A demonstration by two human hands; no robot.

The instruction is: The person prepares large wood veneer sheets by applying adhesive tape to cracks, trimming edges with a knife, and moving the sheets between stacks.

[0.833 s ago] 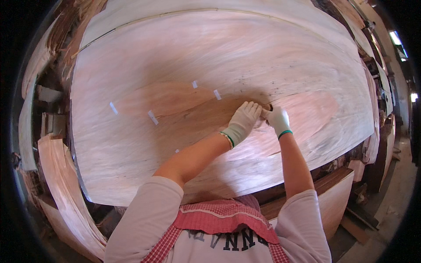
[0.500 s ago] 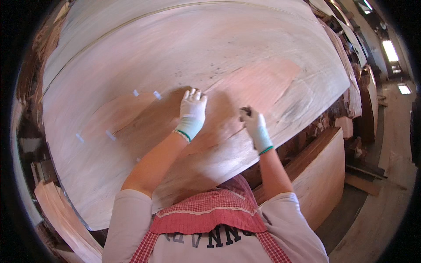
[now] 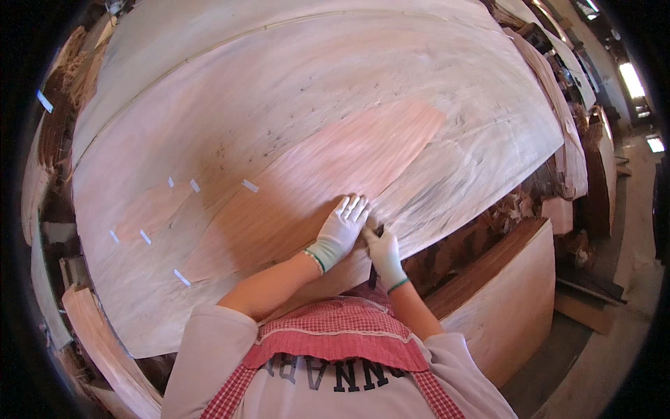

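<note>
Now the left hand [image 3: 342,229] lies flat along the pink patch's near edge [image 3: 366,194]; beside it, the right hand [image 3: 385,251] grips a dark object [image 3: 379,229].

A woodworking shop, by the look of it — a broad wood sheet [image 3: 251,112] spans the middle of the frame, a wood stack [image 3: 499,293] stands at lower right, torn scraps [image 3: 513,207] lie just above it, and loose veneer [image 3: 105,342] shows at lower left.

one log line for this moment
left hand: at near edge of pink patch | right hand: gripping small dark object, kind unclear | white strips: along patch's left side
</note>
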